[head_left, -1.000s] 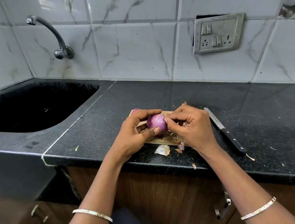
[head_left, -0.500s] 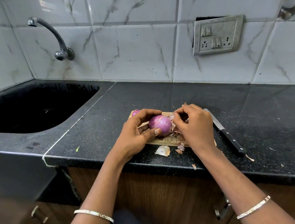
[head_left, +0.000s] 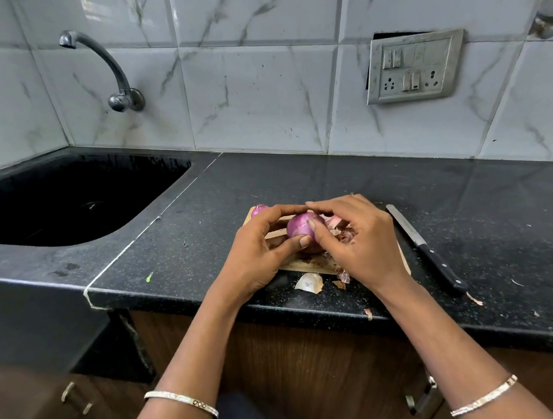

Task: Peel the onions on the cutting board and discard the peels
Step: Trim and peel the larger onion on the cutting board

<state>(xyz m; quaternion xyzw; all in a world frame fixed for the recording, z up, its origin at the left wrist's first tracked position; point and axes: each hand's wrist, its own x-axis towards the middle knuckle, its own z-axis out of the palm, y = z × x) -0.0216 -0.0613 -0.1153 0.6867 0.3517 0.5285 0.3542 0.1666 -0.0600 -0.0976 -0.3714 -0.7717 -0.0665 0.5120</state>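
Observation:
A purple onion (head_left: 300, 229) is held just above the wooden cutting board (head_left: 294, 264). My left hand (head_left: 260, 253) grips it from the left, thumb under and fingers over the top. My right hand (head_left: 359, 242) rests against its right side, thumb pressed on the skin and forefinger across the top. A second onion (head_left: 258, 210) lies at the board's far left corner, mostly hidden behind my left fingers. Loose peels (head_left: 339, 229) lie on the board under my right hand, and a pale peel piece (head_left: 309, 283) lies on the counter in front of the board.
A black-handled knife (head_left: 425, 247) lies on the black counter (head_left: 299, 177) right of the board. A dark sink (head_left: 69, 202) with a wall tap (head_left: 108, 70) is to the left. Small peel scraps (head_left: 367, 314) sit near the counter's front edge. A switch panel (head_left: 414, 66) is on the tiled wall.
My right hand has shifted from the onion's right side up over its top, with the thumb now on the skin. The onion has turned slightly in my left hand.

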